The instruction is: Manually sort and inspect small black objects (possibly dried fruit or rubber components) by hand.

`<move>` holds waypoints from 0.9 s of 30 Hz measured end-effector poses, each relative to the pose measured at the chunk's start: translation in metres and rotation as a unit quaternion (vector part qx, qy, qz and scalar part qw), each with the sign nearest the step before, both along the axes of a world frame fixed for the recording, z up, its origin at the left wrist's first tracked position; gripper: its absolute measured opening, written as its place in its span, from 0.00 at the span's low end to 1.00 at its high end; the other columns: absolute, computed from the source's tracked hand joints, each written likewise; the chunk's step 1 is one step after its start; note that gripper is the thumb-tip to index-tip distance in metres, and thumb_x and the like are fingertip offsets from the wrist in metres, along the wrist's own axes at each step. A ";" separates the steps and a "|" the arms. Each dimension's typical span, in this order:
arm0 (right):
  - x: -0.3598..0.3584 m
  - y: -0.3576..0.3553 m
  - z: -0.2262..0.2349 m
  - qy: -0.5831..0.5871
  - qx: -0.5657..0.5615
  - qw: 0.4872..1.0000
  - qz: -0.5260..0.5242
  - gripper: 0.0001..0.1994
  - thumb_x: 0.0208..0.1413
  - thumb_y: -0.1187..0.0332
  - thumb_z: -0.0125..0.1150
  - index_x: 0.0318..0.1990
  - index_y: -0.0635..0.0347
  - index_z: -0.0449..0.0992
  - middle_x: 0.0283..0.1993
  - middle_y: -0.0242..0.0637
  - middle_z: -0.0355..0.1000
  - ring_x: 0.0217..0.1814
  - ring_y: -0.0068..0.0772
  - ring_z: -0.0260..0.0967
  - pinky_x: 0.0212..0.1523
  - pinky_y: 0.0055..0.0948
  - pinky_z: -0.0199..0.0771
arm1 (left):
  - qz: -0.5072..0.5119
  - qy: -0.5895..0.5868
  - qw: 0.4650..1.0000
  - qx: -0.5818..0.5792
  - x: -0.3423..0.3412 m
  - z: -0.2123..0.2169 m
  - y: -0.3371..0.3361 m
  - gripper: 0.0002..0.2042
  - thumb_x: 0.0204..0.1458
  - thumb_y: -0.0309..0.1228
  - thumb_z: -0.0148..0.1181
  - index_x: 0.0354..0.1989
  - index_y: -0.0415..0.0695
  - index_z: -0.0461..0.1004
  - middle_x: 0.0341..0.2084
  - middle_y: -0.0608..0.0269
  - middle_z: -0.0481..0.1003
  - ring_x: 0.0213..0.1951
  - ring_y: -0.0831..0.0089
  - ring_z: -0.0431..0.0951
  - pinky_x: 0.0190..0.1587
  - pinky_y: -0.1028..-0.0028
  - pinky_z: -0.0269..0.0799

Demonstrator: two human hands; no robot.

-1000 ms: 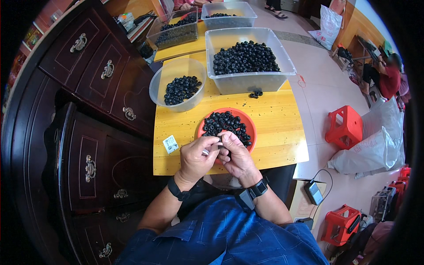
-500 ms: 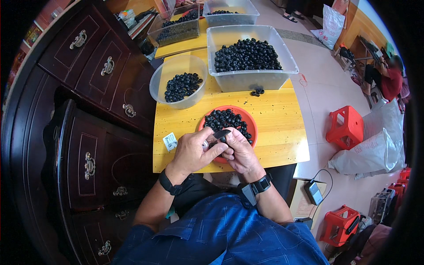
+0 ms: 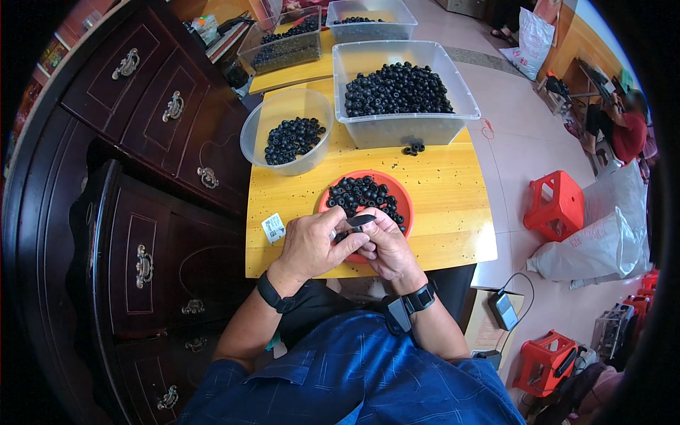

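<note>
Both my hands meet over the near side of a red plate [image 3: 404, 195], which holds a heap of small black ring-shaped parts [image 3: 361, 193]. A small dark blade [image 3: 360, 220] sticks out at the fingers of my right hand [image 3: 386, 246]; its handle is hidden. My left hand [image 3: 309, 243] is closed, thumb and fingers pinching close to the blade. Between its fingers a bit of a small black part [image 3: 340, 234] shows, mostly covered. The fingertips of both hands touch or nearly touch.
Beyond the plate stand a round clear tub [image 3: 254, 150] and a large clear bin [image 3: 397, 134], both holding black parts. A few loose parts [image 3: 413, 149] and dark crumbs lie on the yellow table [image 3: 453, 212]. Dark drawers [image 3: 149, 191] flank the left; a red stool [image 3: 555, 207] stands right.
The blade has shifted slightly to the right and tilted, its tip now pointing more to the right. My hands otherwise stay together over the plate.
</note>
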State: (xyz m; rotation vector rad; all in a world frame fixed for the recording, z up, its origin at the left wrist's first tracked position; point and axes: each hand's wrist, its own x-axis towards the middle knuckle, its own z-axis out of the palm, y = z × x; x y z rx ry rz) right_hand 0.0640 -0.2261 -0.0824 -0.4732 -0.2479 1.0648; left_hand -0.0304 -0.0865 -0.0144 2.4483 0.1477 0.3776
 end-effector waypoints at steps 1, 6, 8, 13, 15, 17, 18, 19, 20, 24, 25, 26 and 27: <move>0.000 0.000 0.001 -0.002 -0.005 1.000 -0.003 0.07 0.65 0.66 0.57 0.46 0.57 0.74 0.37 0.30 0.75 0.23 0.08 0.57 0.22 0.07 0.58 | 0.004 -0.013 1.000 0.005 0.001 -0.002 0.000 0.18 0.52 0.46 0.65 0.33 0.42 0.72 0.23 0.57 0.79 0.26 0.58 0.81 0.27 0.66 0.73; 0.000 0.000 0.005 -0.005 -0.016 1.000 -0.001 0.07 0.65 0.67 0.57 0.46 0.57 0.74 0.37 0.29 0.75 0.23 0.08 0.56 0.21 0.08 0.58 | 0.002 -0.001 1.000 0.009 -0.001 0.000 0.000 0.16 0.53 0.43 0.65 0.39 0.43 0.75 0.25 0.56 0.79 0.27 0.58 0.81 0.29 0.67 0.74; -0.001 0.001 0.004 -0.007 -0.021 1.000 -0.001 0.07 0.65 0.67 0.57 0.46 0.57 0.74 0.37 0.29 0.75 0.23 0.08 0.56 0.21 0.08 0.58 | 0.005 -0.012 1.000 0.009 -0.001 -0.003 0.000 0.16 0.53 0.43 0.65 0.39 0.44 0.76 0.24 0.56 0.78 0.27 0.58 0.81 0.28 0.67 0.73; -0.003 0.002 0.002 -0.004 -0.034 0.999 -0.020 0.07 0.64 0.67 0.57 0.45 0.58 0.74 0.32 0.25 0.71 0.23 0.09 0.57 0.21 0.08 0.57 | 0.007 -0.017 1.000 0.025 -0.002 -0.001 -0.001 0.14 0.54 0.43 0.64 0.37 0.44 0.77 0.21 0.56 0.77 0.25 0.57 0.80 0.27 0.66 0.72; -0.002 0.004 0.000 -0.023 -0.047 0.998 -0.026 0.07 0.65 0.66 0.57 0.44 0.58 0.74 0.31 0.24 0.70 0.23 0.09 0.56 0.21 0.09 0.57 | 0.009 -0.001 0.999 0.039 -0.003 -0.002 -0.002 0.14 0.54 0.42 0.64 0.35 0.43 0.77 0.20 0.56 0.76 0.24 0.56 0.80 0.26 0.66 0.72; -0.003 0.006 0.001 -0.042 -0.060 0.997 -0.032 0.07 0.65 0.66 0.57 0.44 0.58 0.74 0.30 0.24 0.69 0.23 0.09 0.56 0.21 0.09 0.57 | 0.016 0.004 0.999 0.051 -0.003 -0.005 -0.002 0.13 0.54 0.41 0.64 0.33 0.42 0.77 0.19 0.56 0.76 0.23 0.56 0.79 0.26 0.67 0.72; -0.004 0.006 0.002 -0.027 -0.054 0.998 -0.026 0.08 0.65 0.65 0.57 0.44 0.58 0.73 0.30 0.24 0.69 0.23 0.09 0.56 0.21 0.09 0.57 | 0.017 0.004 0.999 0.052 -0.004 -0.006 -0.001 0.13 0.54 0.41 0.64 0.33 0.42 0.77 0.19 0.56 0.76 0.23 0.56 0.79 0.26 0.67 0.72; -0.005 0.006 0.004 -0.012 -0.048 0.999 -0.019 0.08 0.65 0.64 0.57 0.43 0.58 0.73 0.30 0.24 0.69 0.22 0.09 0.56 0.21 0.09 0.57 | 0.018 -0.019 0.999 0.020 -0.004 -0.008 0.000 0.12 0.53 0.39 0.66 0.34 0.42 0.77 0.18 0.56 0.75 0.22 0.59 0.79 0.25 0.68 0.71; -0.005 0.007 0.005 -0.012 -0.048 0.999 -0.019 0.08 0.65 0.64 0.57 0.43 0.58 0.73 0.30 0.24 0.69 0.22 0.09 0.56 0.21 0.09 0.57 | 0.017 -0.041 0.999 -0.013 -0.004 -0.007 0.000 0.12 0.53 0.37 0.67 0.35 0.41 0.76 0.18 0.57 0.75 0.20 0.63 0.78 0.25 0.70 0.70; -0.005 0.008 0.007 0.030 -0.042 0.999 -0.008 0.08 0.65 0.62 0.57 0.42 0.56 0.73 0.30 0.24 0.68 0.22 0.09 0.55 0.21 0.10 0.57 | 0.028 -0.076 0.991 -0.107 -0.004 0.005 -0.006 0.10 0.51 0.31 0.68 0.36 0.40 0.76 0.17 0.61 0.74 0.19 0.73 0.74 0.25 0.74 0.68; -0.004 0.008 0.008 0.028 -0.038 0.999 -0.004 0.08 0.65 0.62 0.57 0.41 0.55 0.72 0.30 0.23 0.68 0.22 0.09 0.55 0.21 0.09 0.57 | 0.032 -0.082 0.989 -0.121 -0.004 0.006 -0.008 0.10 0.50 0.29 0.68 0.37 0.39 0.76 0.18 0.63 0.73 0.20 0.77 0.72 0.25 0.76 0.67; -0.004 0.007 0.007 0.028 -0.039 0.999 -0.005 0.08 0.65 0.62 0.57 0.41 0.55 0.72 0.30 0.23 0.68 0.22 0.09 0.55 0.21 0.09 0.57 | 0.036 -0.088 0.986 -0.136 -0.004 0.006 -0.009 0.10 0.49 0.27 0.69 0.37 0.38 0.75 0.18 0.65 0.72 0.21 0.80 0.70 0.26 0.77 0.67; -0.003 0.007 0.005 0.032 -0.030 0.999 0.004 0.07 0.65 0.62 0.57 0.40 0.55 0.72 0.30 0.23 0.67 0.22 0.09 0.55 0.21 0.09 0.57 | 0.036 -0.088 0.986 -0.136 -0.003 0.006 -0.009 0.10 0.49 0.27 0.69 0.37 0.38 0.75 0.18 0.65 0.72 0.21 0.80 0.70 0.26 0.77 0.67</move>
